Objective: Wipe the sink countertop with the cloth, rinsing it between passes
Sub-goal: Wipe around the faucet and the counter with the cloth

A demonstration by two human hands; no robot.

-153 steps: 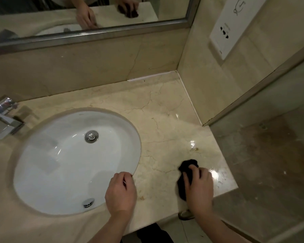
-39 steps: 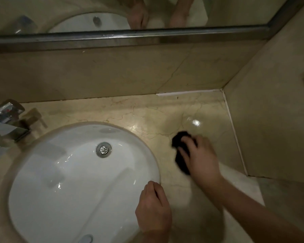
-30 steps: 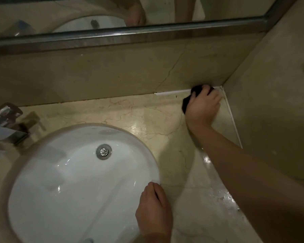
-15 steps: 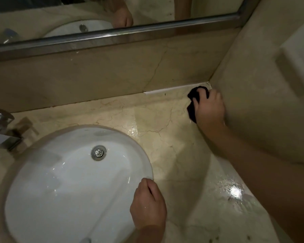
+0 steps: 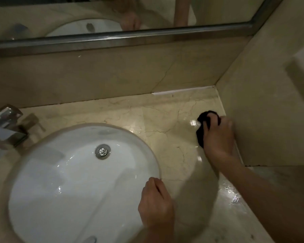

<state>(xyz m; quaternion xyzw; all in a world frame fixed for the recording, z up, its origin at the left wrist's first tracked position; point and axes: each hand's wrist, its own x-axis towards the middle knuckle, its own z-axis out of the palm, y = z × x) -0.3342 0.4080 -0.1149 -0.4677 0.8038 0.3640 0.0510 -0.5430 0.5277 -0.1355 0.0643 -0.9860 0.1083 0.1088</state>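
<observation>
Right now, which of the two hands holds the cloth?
The right hand, beside the side wall, grips the black cloth. The left hand rests on the basin rim, holding nothing.

Most of the black cloth (image 5: 201, 137) hidden under the right hand (image 5: 218, 139), faucet (image 5: 5, 127) cut off by the left edge, sink basin (image 5: 60, 181) cropped at the bottom, left hand (image 5: 155, 206) fingertips curled out of sight, mirror (image 5: 112, 14) reflection blurred.

right hand (image 5: 218, 137) with black cloth (image 5: 203, 130) drawn back from the rear corner, along the side wall (image 5: 263, 120)
</observation>
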